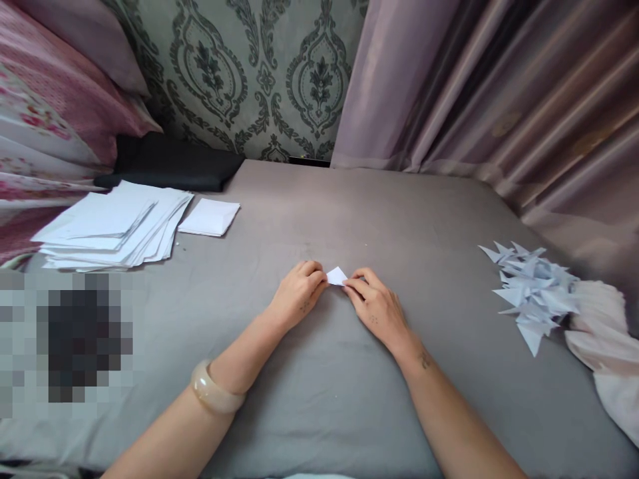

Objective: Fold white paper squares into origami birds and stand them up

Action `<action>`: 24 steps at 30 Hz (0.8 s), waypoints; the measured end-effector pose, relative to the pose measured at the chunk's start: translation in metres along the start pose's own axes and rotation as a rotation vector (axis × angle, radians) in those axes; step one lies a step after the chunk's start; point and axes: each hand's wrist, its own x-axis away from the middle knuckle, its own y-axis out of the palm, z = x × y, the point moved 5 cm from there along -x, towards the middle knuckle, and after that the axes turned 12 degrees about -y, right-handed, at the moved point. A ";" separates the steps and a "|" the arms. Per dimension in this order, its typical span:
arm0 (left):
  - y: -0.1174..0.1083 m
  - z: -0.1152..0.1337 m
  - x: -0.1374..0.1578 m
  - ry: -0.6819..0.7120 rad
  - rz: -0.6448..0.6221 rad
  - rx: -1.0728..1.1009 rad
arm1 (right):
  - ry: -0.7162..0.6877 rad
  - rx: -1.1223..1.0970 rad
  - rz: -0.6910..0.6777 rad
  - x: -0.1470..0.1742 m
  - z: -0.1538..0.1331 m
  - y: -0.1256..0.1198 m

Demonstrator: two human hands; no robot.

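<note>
- A small piece of folded paper (337, 275), white, is near the middle of the grey sheet (324, 372), between the two hands, with a peaked corner pointing away from the person.
- The left hand (302, 287) has its grip closed on the left end of the folded paper; the fingers are curled and cover that end.
- The right hand (377, 303) pinches the right corner between thumb and fingers, so this grip is also grasping the folded paper.
- The hands are near each other but apart, with the white peak showing in the gap.
- A pale, glossy bangle (214, 389) sits around the left forearm.
- To the far left lies a large, uneven stack of white paper (110, 229), its sheets fanned out at the edges.
- Just beside it, on its right, is a smaller white stack (210, 217).
- Behind the stacks lies a flat black item (172, 163); what it is, I cannot tell.
- On the right, well apart from the hands, is a heap of pointed paper pieces (536, 289), next to a crumpled pale cloth (599, 319).
- At the back are patterned wallpaper (264, 80) and a mauve curtain (399, 80); pink flowered fabric (54, 120) hangs at the left.
- A blurred patch hides the lower left.
</note>
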 end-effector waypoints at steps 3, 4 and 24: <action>0.000 -0.005 -0.001 -0.094 0.024 0.099 | 0.096 -0.108 0.040 -0.001 0.006 0.002; 0.001 -0.006 -0.002 -0.133 0.022 0.138 | 0.128 -0.144 0.051 -0.002 0.008 0.003; 0.003 -0.011 -0.019 -0.386 0.014 0.178 | 0.328 -0.146 0.123 -0.011 0.011 0.011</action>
